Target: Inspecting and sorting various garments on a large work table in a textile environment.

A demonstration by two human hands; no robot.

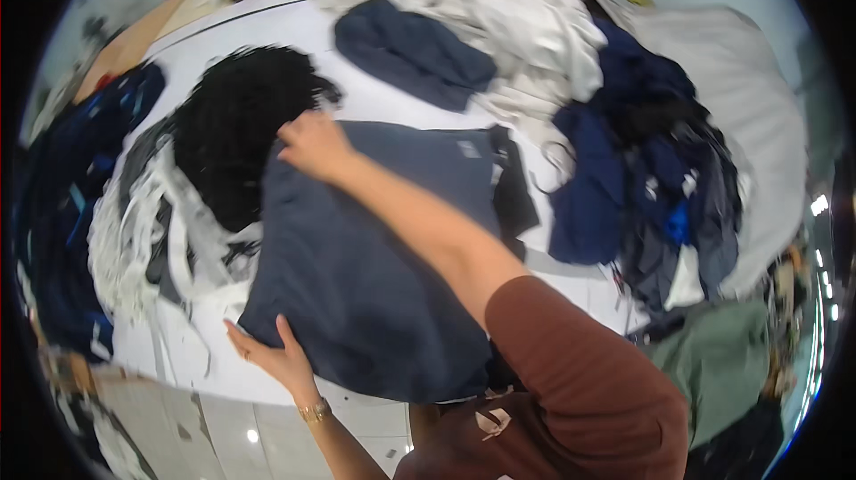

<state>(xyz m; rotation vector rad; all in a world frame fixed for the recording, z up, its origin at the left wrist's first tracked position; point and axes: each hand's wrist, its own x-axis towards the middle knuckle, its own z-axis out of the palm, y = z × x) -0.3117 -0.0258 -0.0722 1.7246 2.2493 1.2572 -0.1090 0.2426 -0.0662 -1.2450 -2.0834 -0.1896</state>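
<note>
A slate-blue piece of fabric, perhaps a folded garment, lies spread flat before me, with a small pale label near its far right corner. My right hand reaches across it to the far left corner, fingers bent and closed on the edge. At the near left corner is my left hand, a gold-coloured watch or bracelet on its wrist. Its thumb and fingers are apart, touching the fabric's edge. Black fabric sticks out from under the right side.
A heap of black strips and white strips lies left on the white table. Another slate-blue folded piece and crumpled white cloth sit at the back. Navy garments pile up right, beside green fabric.
</note>
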